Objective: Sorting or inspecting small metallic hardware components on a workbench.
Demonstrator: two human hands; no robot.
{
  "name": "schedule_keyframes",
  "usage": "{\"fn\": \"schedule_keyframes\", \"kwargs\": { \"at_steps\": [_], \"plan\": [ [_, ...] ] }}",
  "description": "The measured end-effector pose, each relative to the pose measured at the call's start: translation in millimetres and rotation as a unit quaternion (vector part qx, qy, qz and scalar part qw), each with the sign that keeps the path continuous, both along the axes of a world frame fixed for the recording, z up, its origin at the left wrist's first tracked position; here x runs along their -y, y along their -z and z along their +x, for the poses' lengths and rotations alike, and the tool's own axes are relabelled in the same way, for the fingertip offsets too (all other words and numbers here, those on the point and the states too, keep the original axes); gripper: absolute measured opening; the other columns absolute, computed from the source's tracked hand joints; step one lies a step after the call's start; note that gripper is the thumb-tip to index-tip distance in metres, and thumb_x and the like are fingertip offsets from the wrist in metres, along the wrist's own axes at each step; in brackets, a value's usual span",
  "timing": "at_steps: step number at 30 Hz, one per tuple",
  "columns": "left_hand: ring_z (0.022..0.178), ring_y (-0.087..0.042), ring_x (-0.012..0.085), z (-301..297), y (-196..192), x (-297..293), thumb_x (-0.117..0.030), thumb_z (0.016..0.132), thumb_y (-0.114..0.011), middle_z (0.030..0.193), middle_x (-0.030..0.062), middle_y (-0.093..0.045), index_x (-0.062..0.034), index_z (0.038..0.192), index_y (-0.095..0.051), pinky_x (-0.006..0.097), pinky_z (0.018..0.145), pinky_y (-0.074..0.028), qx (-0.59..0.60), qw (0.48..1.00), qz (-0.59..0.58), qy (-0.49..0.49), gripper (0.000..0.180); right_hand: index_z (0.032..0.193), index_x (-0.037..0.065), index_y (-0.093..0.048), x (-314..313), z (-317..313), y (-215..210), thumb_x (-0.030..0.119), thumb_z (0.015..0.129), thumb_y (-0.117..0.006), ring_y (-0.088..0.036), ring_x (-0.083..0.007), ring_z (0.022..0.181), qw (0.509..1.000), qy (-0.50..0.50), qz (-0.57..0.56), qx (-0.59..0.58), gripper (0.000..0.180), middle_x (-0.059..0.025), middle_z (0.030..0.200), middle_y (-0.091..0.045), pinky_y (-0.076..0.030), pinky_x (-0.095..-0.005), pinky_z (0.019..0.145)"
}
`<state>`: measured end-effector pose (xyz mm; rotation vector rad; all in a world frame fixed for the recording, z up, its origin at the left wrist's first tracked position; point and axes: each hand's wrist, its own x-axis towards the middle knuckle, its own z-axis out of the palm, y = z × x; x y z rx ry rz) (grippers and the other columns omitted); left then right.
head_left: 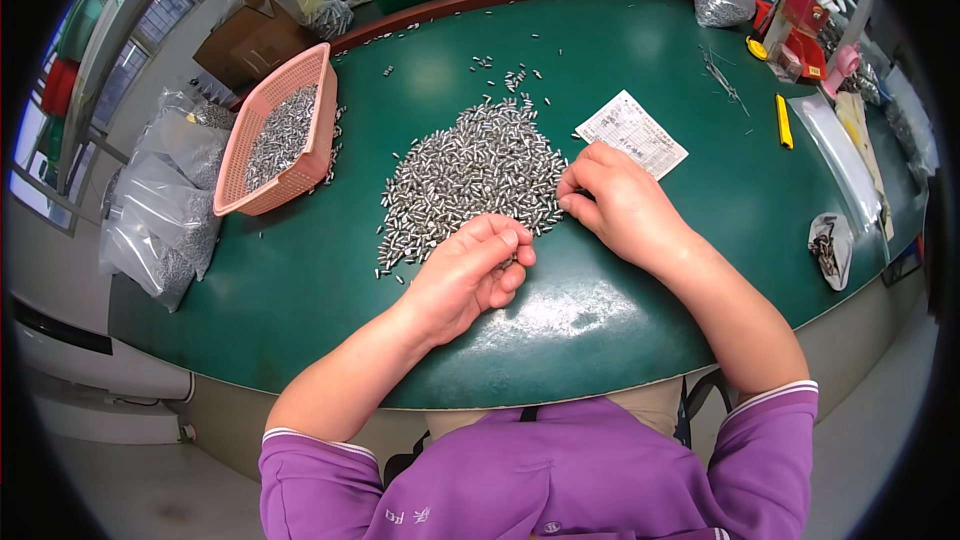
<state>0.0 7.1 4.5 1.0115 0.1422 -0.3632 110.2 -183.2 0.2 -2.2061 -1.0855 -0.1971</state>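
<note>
Small, silver, cylindrical metal pieces (470, 165): found loosely heaped between the left and right edges of the smooth green worktop (330, 310), presumably for easy reach. At the heap's near edge, held the left hand (485, 260) curled; could not tell whether around any pieces. At its right side, held the right hand (605, 200) narrowed to a pinch, apparently to suit slim pieces, with contents hidden. Beyond, saw a white rectangular paper slip (640, 130). By the left edge, saw a pink perforated plastic basket (300, 180), with walls likely penning in more pieces.
</note>
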Motion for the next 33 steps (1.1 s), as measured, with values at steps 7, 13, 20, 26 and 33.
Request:
{"fn": "schedule_keyframes", "kwargs": {
  "at_steps": [7,13,20,26,33],
  "plan": [
    [0.064,-0.048,0.0063,-1.1,-1.4,2.8,-0.016,0.094,-0.053,0.087,0.0030,-0.055,-0.0067,0.105,-0.050,0.019,0.052,-0.039,0.011,0.999,0.037,0.001,0.014,0.084,0.007,-0.062,-8.5,-17.7,-15.9,0.008,0.074,-0.069,-0.056,-0.0238,0.085,0.981,-0.163,0.099,-0.021,0.013,-0.0061,0.089,-0.056,-0.047,-0.0342,0.073],
    [0.062,-0.047,0.0068,0.0,-0.8,1.8,-0.016,0.095,-0.051,0.082,0.0032,-0.055,-0.0068,0.101,-0.050,0.020,0.049,-0.038,0.010,1.000,0.020,0.008,0.011,0.086,0.007,-0.062,-8.2,-16.5,-15.2,0.005,0.075,-0.068,-0.057,-0.0232,0.085,0.984,-0.138,0.110,-0.020,0.013,-0.0063,0.088,-0.056,-0.048,-0.0336,0.074],
    [0.063,-0.048,0.0090,0.5,-0.3,-1.8,-0.022,0.097,-0.046,0.083,0.0049,-0.055,-0.0057,0.098,-0.053,0.020,0.048,-0.035,0.006,1.000,-0.011,0.021,0.018,0.086,0.007,-0.061,2.4,-6.6,-9.3,0.008,0.076,-0.066,-0.058,-0.0265,0.086,0.998,-0.031,0.033,0.035,0.011,-0.0076,0.088,-0.056,-0.048,-0.0366,0.072],
    [0.061,-0.043,0.0110,0.0,-8.0,3.3,-0.020,0.098,-0.038,0.089,0.0114,-0.055,-0.0006,0.100,-0.051,0.019,0.044,-0.033,-0.017,0.999,0.042,-0.020,0.023,0.085,0.008,-0.062,4.0,-5.6,-5.1,0.009,0.074,-0.067,-0.058,-0.0265,0.086,0.999,-0.030,-0.027,0.011,0.012,-0.0071,0.087,-0.056,-0.048,-0.0377,0.074],
    [0.062,-0.044,0.0089,0.8,-1.8,0.2,-0.016,0.096,-0.046,0.090,0.0098,-0.055,-0.0021,0.097,-0.051,0.017,0.044,-0.034,-0.007,1.000,-0.001,-0.007,0.015,0.085,0.006,-0.063,2.3,-6.8,0.4,0.011,0.075,-0.068,-0.059,-0.0275,0.082,0.998,-0.011,-0.045,-0.033,0.013,-0.0098,0.086,-0.057,-0.048,-0.0383,0.074]
  ]
}}
